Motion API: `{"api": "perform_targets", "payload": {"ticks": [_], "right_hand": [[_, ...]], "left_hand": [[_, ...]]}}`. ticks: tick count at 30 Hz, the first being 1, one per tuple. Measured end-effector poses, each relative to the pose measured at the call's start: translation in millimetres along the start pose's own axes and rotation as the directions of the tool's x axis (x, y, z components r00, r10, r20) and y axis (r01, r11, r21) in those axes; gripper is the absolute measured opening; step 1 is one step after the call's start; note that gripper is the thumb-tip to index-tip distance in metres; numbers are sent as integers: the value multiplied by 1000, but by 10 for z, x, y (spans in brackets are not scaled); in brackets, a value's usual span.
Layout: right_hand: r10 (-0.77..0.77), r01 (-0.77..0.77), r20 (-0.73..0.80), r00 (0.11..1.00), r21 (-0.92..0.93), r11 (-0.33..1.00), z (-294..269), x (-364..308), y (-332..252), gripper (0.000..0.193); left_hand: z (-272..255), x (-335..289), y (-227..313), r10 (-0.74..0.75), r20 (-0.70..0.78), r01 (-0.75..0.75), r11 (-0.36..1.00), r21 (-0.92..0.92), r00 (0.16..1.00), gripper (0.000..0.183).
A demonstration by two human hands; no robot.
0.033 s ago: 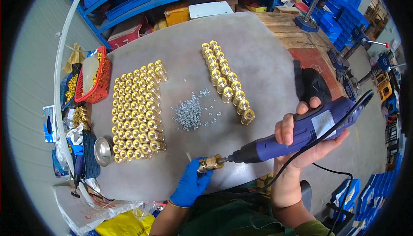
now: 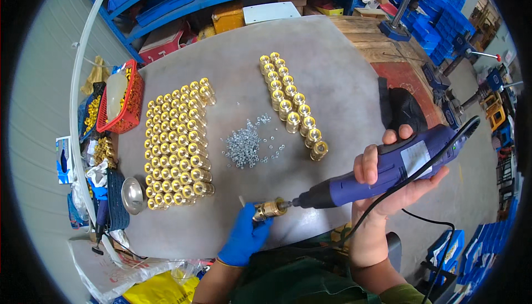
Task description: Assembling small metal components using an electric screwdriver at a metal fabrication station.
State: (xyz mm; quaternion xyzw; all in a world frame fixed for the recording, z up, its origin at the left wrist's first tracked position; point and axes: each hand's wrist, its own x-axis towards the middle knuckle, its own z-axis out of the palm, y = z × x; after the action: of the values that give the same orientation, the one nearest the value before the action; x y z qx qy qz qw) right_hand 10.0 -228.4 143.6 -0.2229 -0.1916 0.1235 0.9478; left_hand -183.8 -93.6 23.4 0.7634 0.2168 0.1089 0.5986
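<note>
My left hand (image 2: 244,236), in a blue glove, is closed around a brass fitting (image 2: 268,210) lying sideways, its open end facing right. A thin pale stick-like piece (image 2: 241,200) pokes out by the gloved fingers. My bare right hand (image 2: 382,176) grips a purple corded electric screwdriver (image 2: 371,182), tilted with its nose down to the left. The screwdriver's bit reaches the mouth of the fitting; how deep it sits I cannot tell. Ahead of my hands lies a pile of small silvery nuts (image 2: 243,146).
Rows of upright brass fittings (image 2: 176,143) stand at left on the grey table (image 2: 233,82); a double row (image 2: 289,101) stands right of the nuts. A metal bowl (image 2: 133,195) and red basket (image 2: 131,110) line the left edge. The black power cord (image 2: 388,193) loops past my right wrist.
The fitting in my left hand has shifted very slightly left, and the screwdriver with it. Both grips stay the same.
</note>
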Motion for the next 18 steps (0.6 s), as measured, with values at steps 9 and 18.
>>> {"api": "perform_targets", "payload": {"ticks": [9,18], "right_hand": [[-238,227,-100,966,-110,968,-160,-43,-78,70],[-213,195,-124,969,-147,970,-285,-73,-138,71]], "left_hand": [[-608,1001,252,130,-225,-39,929,367,966,30],[-555,1020,519,116,244,-270,466,843,963,29]]}}
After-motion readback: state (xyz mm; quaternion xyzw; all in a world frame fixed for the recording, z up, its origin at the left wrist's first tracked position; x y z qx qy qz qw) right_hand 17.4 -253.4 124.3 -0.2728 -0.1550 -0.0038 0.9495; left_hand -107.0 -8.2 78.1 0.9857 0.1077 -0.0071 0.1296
